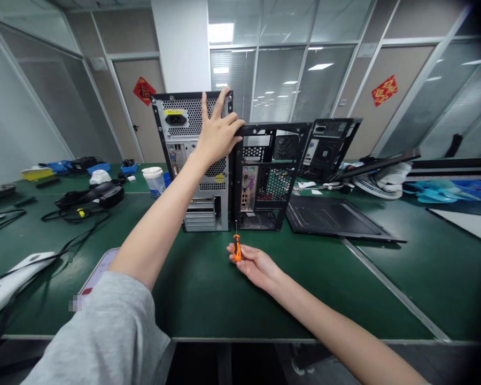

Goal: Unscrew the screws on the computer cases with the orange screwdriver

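Note:
Two desktop computer cases stand side by side with their rear panels facing me: a taller grey case (191,131) on the left and a black case (282,166) on the right, without a power supply in its upper opening. My left hand (220,131) rests with spread fingers across the grey case's upper right part and the black case's top corner. Low in front, my right hand (254,264) grips an orange and black screwdriver (237,248) between thumb and fingers. Its shaft points up at the black case's lower left corner, where a screw may be; contact is unclear.
A black side panel (340,216) lies flat to the right, below another computer case (328,147). Left are a white cup (154,182), black cables (80,214), a phone (100,272) and a white handheld device (18,278) on the green table (200,299).

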Available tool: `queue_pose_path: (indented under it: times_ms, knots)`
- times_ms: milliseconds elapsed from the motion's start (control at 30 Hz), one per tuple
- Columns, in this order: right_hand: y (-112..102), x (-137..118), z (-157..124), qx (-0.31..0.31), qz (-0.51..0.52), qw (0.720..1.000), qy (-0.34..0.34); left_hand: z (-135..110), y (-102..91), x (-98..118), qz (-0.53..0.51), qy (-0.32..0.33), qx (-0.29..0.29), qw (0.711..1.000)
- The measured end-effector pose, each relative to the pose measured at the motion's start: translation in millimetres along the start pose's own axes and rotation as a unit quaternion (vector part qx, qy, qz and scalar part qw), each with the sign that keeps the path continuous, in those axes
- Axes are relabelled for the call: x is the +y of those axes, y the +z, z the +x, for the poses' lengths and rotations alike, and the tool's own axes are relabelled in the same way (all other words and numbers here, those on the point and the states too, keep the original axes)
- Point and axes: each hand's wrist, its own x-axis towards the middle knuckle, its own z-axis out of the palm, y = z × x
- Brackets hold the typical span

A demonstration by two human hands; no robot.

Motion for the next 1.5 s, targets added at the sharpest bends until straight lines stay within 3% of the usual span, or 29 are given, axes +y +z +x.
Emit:
queue_pose_path:
  times_ms: [233,633,833,1333,1500]
  knots:
    - [-5.7,0.5,2.8,-0.029,0.029,0.999,-0.001,0.1,1.5,-1.9,0.019,0.008,0.007,1.0]
    - [6.1,-6.5,-2.2,0.02,0.039,0.999,0.025,0.0,-0.1,0.2,-0.001,-0.002,0.0,1.0]
    - [11.8,-4.3,-6.0,0.015,-0.038,0.999,-0.021,-0.3,-1.8,1.6,0.011,-0.003,-0.002,1.0]
    - [8.7,-2.4,-5.2,0.074,-0.18,0.98,-0.046,-0.2,0.1,0.2,-0.018,-0.008,-0.011,1.0]
    - [7.8,-0.4,-5.1,0.116,-0.185,0.974,-0.056,-0.2,0.2,0.1,0.009,0.001,0.004,1.0]
